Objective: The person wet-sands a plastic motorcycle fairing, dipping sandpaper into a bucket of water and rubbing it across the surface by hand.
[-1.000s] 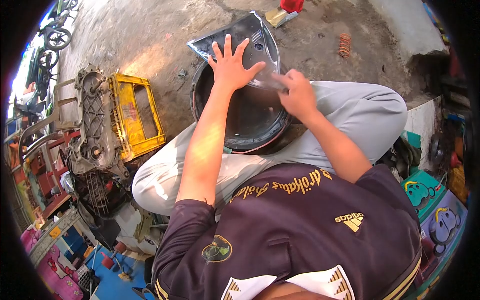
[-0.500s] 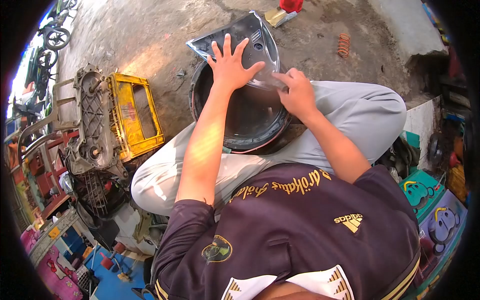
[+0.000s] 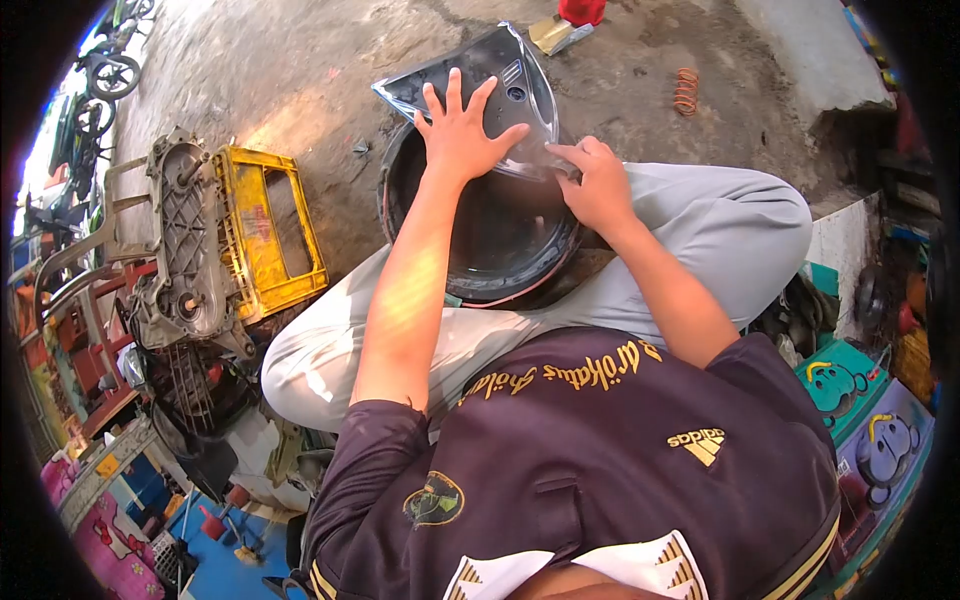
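A dark, roughly triangular panel with glossy, see-through plastic edges [image 3: 490, 60] rests across the far rim of a round black basin [image 3: 500, 275]. It bears a small round dark spot and a pale slanted mark. My left hand [image 3: 465, 140] lies flat on the panel with fingers spread wide, pressing on it from above. At its lower right corner, my right hand [image 3: 597, 190] pinches the clear edge between thumb and forefinger. The other fingers of that hand are curled in. The basin stands between my crossed legs; its inside is dark.
To the left lie a yellow plastic crate [image 3: 265, 230] and a greasy metal engine casing [image 3: 190, 240]. A rusty coil spring [image 3: 686, 92] is on the concrete floor at the right. A red object [image 3: 582, 11] sits at the top, with boxes [image 3: 885, 450] at the lower right.
My right hand has shifted very slightly at the panel's corner. My left hand and the panel look the same.
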The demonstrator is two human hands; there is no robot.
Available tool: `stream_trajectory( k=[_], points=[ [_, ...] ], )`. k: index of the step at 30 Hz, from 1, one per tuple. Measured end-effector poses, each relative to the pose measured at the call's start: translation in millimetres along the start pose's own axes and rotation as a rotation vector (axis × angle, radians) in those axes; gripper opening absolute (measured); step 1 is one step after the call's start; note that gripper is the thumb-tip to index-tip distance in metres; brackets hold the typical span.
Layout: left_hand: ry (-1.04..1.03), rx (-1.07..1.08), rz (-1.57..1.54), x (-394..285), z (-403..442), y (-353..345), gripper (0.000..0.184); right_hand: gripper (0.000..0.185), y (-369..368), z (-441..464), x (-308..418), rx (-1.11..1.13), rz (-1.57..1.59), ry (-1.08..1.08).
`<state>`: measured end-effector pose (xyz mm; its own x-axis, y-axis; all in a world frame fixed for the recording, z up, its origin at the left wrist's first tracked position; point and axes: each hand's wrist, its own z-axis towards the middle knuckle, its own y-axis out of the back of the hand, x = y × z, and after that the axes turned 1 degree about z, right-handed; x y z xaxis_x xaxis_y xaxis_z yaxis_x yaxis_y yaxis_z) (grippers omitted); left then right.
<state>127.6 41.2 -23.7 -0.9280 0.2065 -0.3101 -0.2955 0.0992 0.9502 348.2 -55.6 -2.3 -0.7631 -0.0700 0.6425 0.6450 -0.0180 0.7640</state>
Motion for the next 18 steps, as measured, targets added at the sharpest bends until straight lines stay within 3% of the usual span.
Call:
stream_trajectory(
  k=[4, 7, 11, 14, 18],
  points=[
    [0.003, 0.004, 0.019, -1.6, 0.9, 0.7, 0.1, 0.036, 3.7, -6.8, 11.3, 0.018, 0.006, 0.143],
    [0.01, 0.012, 0.016, -0.3, -0.9, 2.0, 0.099, 0.039, 1.9, 3.7, -2.5, 0.006, 0.024, 0.018],
    [0.007, 0.018, 0.022, -2.1, 0.9, 3.0, 0.099, 0.041, 1.0, -8.4, 5.8, 0.027, 0.039, 0.182],
    [0.013, 0.019, 0.025, -3.4, 0.3, 3.1, 0.099, 0.048, 4.1, 0.0, 1.6, 0.02, 0.054, 0.048],
    [0.011, 0.03, 0.028, -2.5, -0.5, 4.5, 0.1, 0.039, -0.4, -3.9, -0.9, 0.007, 0.071, 0.111]
  ],
)
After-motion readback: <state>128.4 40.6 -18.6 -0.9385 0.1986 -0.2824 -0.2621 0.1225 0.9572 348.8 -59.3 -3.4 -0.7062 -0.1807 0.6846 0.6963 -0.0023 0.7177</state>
